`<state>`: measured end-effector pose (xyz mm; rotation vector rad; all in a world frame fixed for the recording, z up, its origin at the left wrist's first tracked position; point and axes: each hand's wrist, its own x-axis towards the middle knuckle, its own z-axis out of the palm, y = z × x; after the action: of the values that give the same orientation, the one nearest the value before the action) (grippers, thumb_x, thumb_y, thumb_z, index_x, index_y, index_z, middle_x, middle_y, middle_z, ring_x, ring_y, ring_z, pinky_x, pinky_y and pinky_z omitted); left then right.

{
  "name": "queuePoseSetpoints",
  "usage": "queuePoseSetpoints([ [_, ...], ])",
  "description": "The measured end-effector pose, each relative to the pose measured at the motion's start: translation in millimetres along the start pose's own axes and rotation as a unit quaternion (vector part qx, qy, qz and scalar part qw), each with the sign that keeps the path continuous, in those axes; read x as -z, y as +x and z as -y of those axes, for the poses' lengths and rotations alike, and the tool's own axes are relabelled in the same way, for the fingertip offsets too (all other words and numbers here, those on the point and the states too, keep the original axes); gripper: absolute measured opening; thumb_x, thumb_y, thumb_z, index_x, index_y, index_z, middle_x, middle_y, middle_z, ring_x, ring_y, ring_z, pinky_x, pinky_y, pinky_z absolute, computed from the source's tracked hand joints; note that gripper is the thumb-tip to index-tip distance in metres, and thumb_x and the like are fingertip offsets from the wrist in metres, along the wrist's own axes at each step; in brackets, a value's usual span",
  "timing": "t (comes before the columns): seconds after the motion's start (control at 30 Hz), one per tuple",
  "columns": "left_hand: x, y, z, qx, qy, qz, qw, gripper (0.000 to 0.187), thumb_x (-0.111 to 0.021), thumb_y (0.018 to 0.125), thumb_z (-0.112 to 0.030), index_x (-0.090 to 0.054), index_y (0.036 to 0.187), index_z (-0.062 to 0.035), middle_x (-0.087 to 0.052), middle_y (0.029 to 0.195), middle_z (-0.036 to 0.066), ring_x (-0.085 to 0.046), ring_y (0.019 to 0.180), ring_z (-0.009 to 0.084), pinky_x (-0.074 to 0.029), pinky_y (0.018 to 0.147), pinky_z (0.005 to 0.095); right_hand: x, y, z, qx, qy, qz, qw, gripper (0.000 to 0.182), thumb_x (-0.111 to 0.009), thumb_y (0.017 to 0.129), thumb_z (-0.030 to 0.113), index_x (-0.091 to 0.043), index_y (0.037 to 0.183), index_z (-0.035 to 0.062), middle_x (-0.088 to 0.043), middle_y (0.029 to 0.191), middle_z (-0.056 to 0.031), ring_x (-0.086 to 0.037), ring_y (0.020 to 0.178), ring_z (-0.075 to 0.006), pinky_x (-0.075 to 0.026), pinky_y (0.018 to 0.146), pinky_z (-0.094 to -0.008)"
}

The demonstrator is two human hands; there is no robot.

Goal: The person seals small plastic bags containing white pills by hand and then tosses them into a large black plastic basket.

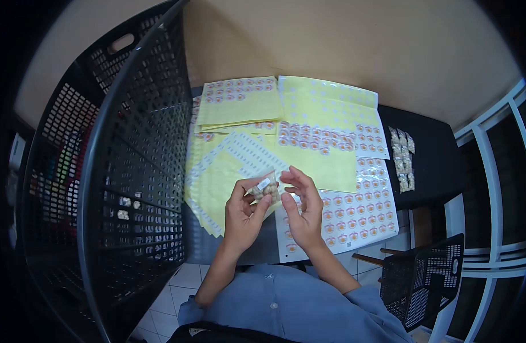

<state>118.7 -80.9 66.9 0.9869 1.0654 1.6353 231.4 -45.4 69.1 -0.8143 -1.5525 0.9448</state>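
My left hand [243, 216] grips a small clear plastic packet [267, 190] of pale, roundish pieces, with the thumb across its front. A small white label sits near the packet's top. Just right of it, my right hand [304, 211] has its fingers curved and apart, with nothing visible between them. Below the hands lie yellow backing sheets with small white labels [228, 166]. Beside them spreads a sheet of round orange-and-pink stickers [354, 214], partly covered by my right hand.
A tall black plastic crate [140, 143] stands along the left. More sticker sheets [240, 94] lie at the back against the wall. Several filled packets [401, 160] are lined up on a black surface [437, 154] at right. A black perforated basket [426, 280] stands lower right.
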Motion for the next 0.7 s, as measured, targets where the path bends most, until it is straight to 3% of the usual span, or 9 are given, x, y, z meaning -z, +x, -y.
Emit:
queuePoseSetpoints([
  [0.03, -3.1, -1.9, 1.1, 0.002, 0.036, 0.017, 0.999, 0.026, -0.049, 0.081, 0.002, -0.041, 0.105, 0.003, -0.052, 0.1, 0.013, -0.053, 0.092, 0.0146, -0.048, 0.076, 0.0248, 2.9, -0.3, -1.2, -0.091, 0.11, -0.019, 0.99, 0.039, -0.062, 0.074, 0.012, -0.051, 0.11, 0.0032, -0.056, 0.098, -0.0128, -0.055, 0.09, -0.0207, -0.043, 0.075, -0.0295],
  [0.07, -7.6, -3.6, 2.6, 0.005, 0.07, 0.036, 0.997, 0.025, -0.05, 0.081, 0.002, -0.042, 0.104, 0.003, -0.053, 0.099, 0.012, -0.053, 0.092, 0.0142, -0.047, 0.076, 0.0241, 7.1, 2.9, -0.4, -0.084, 0.092, -0.017, 0.992, 0.037, -0.062, 0.073, 0.011, -0.051, 0.107, 0.0023, -0.058, 0.09, -0.0095, -0.056, 0.082, -0.0154, -0.043, 0.071, -0.0272],
  [0.17, -25.9, -6.5, 6.9, -0.001, 0.058, 0.058, 0.997, 0.023, -0.05, 0.081, 0.002, -0.043, 0.103, 0.0028, -0.054, 0.096, 0.011, -0.052, 0.092, 0.0138, -0.046, 0.075, 0.0237, 28.6, 2.2, -2.5, -0.093, 0.023, -0.001, 0.995, 0.036, -0.064, 0.071, 0.01, -0.052, 0.104, 0.0021, -0.059, 0.087, -0.0081, -0.056, 0.08, -0.0138, -0.043, 0.068, -0.0269],
  [0.3, -41.9, -5.6, 25.7, -0.013, 0.031, 0.087, 0.996, 0.018, -0.05, 0.082, -0.002, -0.046, 0.099, 0.0023, -0.054, 0.095, 0.009, -0.051, 0.089, 0.0121, -0.043, 0.075, 0.0249, 55.4, -5.1, -9.6, -0.089, 0.048, -0.009, 0.995, 0.025, -0.064, 0.07, 0.009, -0.057, 0.093, 0.0027, -0.058, 0.082, -0.0059, -0.056, 0.077, -0.013, -0.043, 0.067, -0.0255],
  [0.37, -59.4, -4.4, 28.7, 0.004, 0.013, 0.091, 0.996, 0.014, -0.051, 0.081, -0.002, -0.05, 0.095, 0.0019, -0.053, 0.097, 0.01, -0.05, 0.09, 0.0124, -0.042, 0.075, 0.0246, 73.4, -6.3, -9.5, -0.105, 0.071, -0.017, 0.992, 0.02, -0.064, 0.071, 0.007, -0.058, 0.089, 0.0027, -0.057, 0.084, -0.0061, -0.055, 0.079, -0.0124, -0.044, 0.067, -0.0246],
  [0.53, -92.1, -0.1, 36.8, -0.059, 0.11, 0.119, 0.985, 0.012, -0.052, 0.082, -0.003, -0.054, 0.094, -0.0007, -0.049, 0.092, 0.009, -0.05, 0.09, 0.0152, -0.042, 0.074, 0.0248, 117.5, -9.5, -15.2, -0.145, 0.193, 0.002, 0.97, 0.021, -0.066, 0.07, 0.004, -0.057, 0.089, 0.0021, -0.055, 0.092, -0.0071, -0.055, 0.084, -0.0131, -0.047, 0.069, -0.0256],
  [0.67, -110.3, 2.8, 49.7, -0.028, 0.102, 0.138, 0.985, 0.013, -0.052, 0.081, -0.004, -0.054, 0.093, -0.001, -0.046, 0.091, 0.007, -0.049, 0.092, 0.0159, -0.042, 0.078, 0.0266, 153.8, -10.8, -20.9, -0.102, 0.056, 0.093, 0.989, 0.026, -0.064, 0.071, -0.001, -0.053, 0.095, 0.0003, -0.053, 0.093, -0.0076, -0.054, 0.087, -0.0142, -0.047, 0.073, -0.0274],
  [0.7, -116.5, 2.7, 51.1, 0.016, 0.086, 0.144, 0.986, 0.019, -0.052, 0.081, -0.005, -0.052, 0.1, -0.0018, -0.046, 0.096, 0.008, -0.047, 0.095, 0.0171, -0.041, 0.081, 0.0285, 160.7, -12.6, -23.7, -0.101, 0.056, 0.094, 0.989, 0.026, -0.064, 0.071, -0.001, -0.053, 0.095, 0.0003, -0.053, 0.093, -0.0076, -0.054, 0.087, -0.0142, -0.047, 0.073, -0.0274],
])
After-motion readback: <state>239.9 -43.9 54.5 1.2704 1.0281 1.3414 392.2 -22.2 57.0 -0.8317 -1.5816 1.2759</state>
